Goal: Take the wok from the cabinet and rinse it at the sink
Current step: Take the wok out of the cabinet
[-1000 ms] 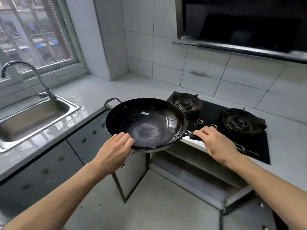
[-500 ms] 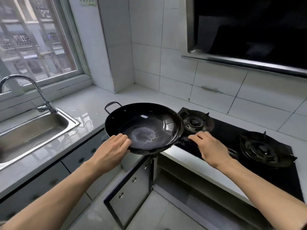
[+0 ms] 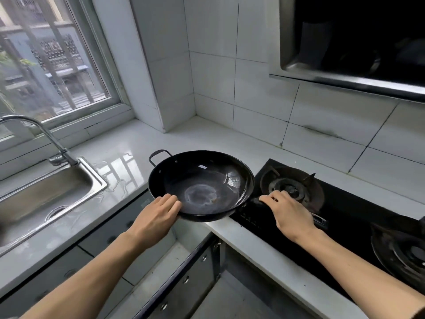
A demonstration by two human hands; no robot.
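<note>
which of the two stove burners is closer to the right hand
The round black gas burner at the stove's left end, just behind the right hand. The other black burner sits at the frame's right edge, well away from that hand.

The wok (image 3: 201, 185) has risen above the counter (image 3: 128, 143) edge.

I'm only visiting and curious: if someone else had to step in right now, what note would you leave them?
Left hand: grips the near rim of the wok.
Right hand: fingers curled over the wok's long handle, by the stove burner.
Wok: out of the cabinet, held level in the air over the counter edge, above the open cabinet door.
Sink and faucet: off to the left; no water seen running.
Done: wok taken out.
Left: carry it to the sink and rinse it.
</note>
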